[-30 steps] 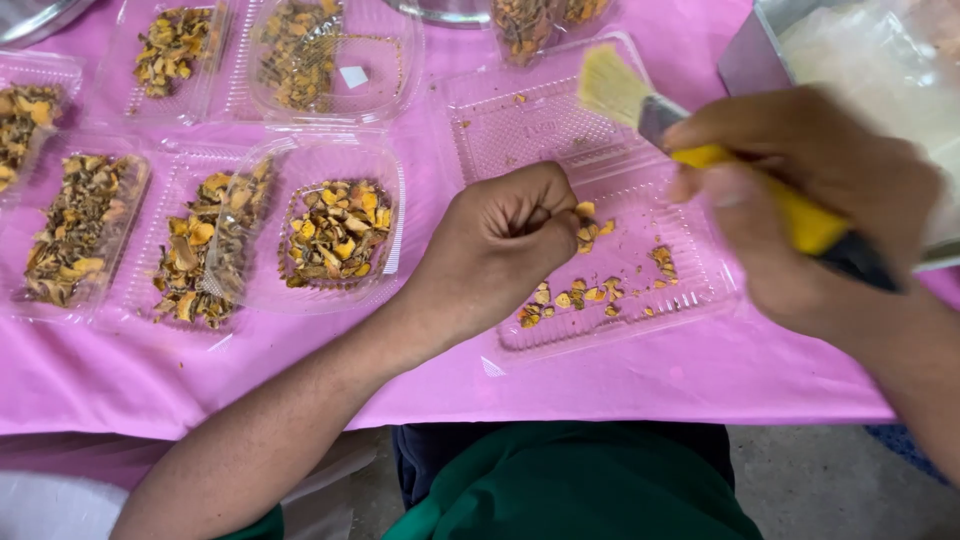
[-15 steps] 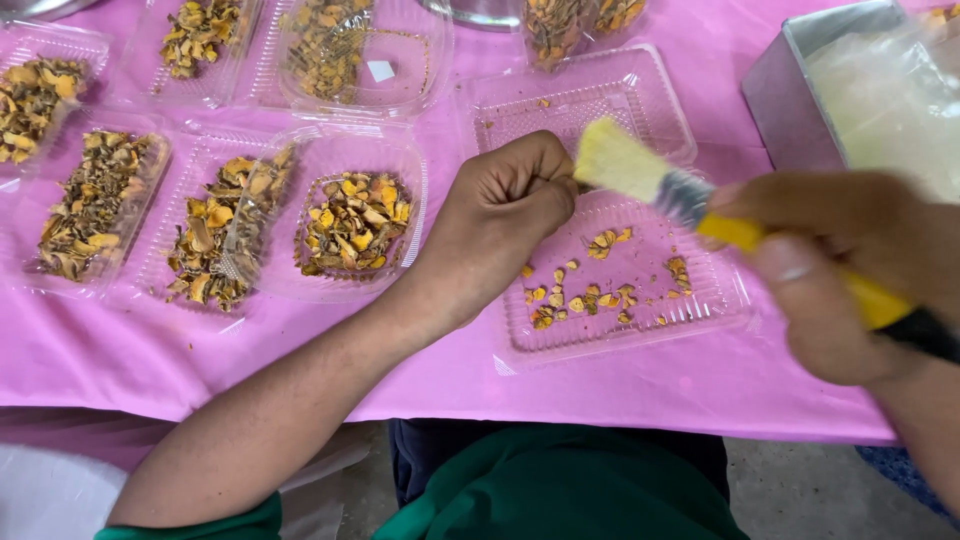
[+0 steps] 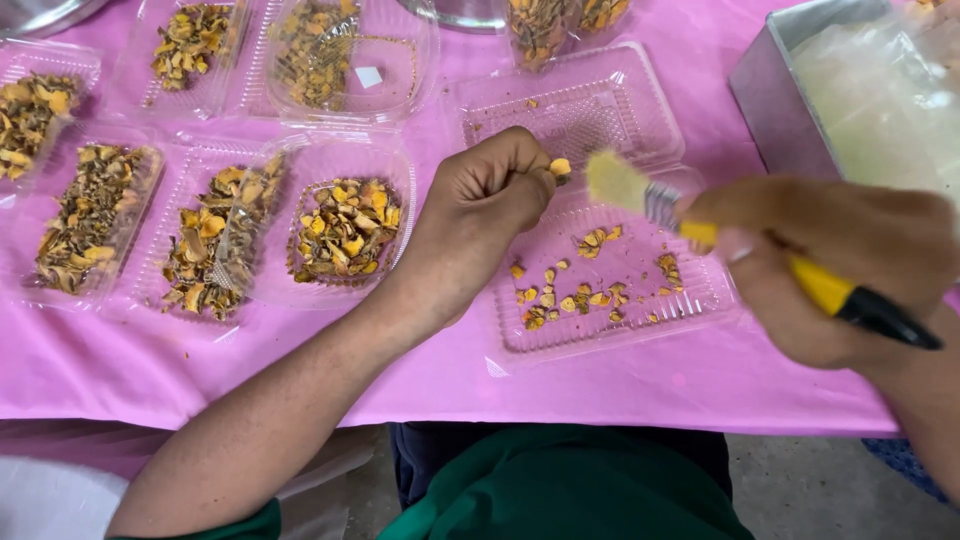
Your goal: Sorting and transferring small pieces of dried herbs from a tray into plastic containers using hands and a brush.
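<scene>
The left hand [image 3: 480, 215] is curled nearly into a fist, and pinches a small orange dried piece [image 3: 561, 167] between thumb and fingertips, just above the near clear plastic tray [image 3: 700, 300]. The right hand [image 3: 830, 265] is wrapped around the yellow and black handle of a small brush [image 3: 640, 195], whose pale bristles point left and sit just beside the pinched piece, almost touching it. The piece looks light, thin and brittle, the sort of thing that crumbles under a hard squeeze, so a gentle hold by its edges suits it best; the brush is stiff in the handle and soft at the tip, and is easiest held far back on the handle, as it is now. A thin scatter of similar orange and brown bits [image 3: 580, 295] lies in the tray below both hands. To the left, well apart from the brush, several more clear trays [image 3: 340, 225] are heaped with the same dried bits. All of this rests on a table covered in a pink cloth [image 3: 620, 385], and a grey metal box [image 3: 785, 105] stands at the far right.
</scene>
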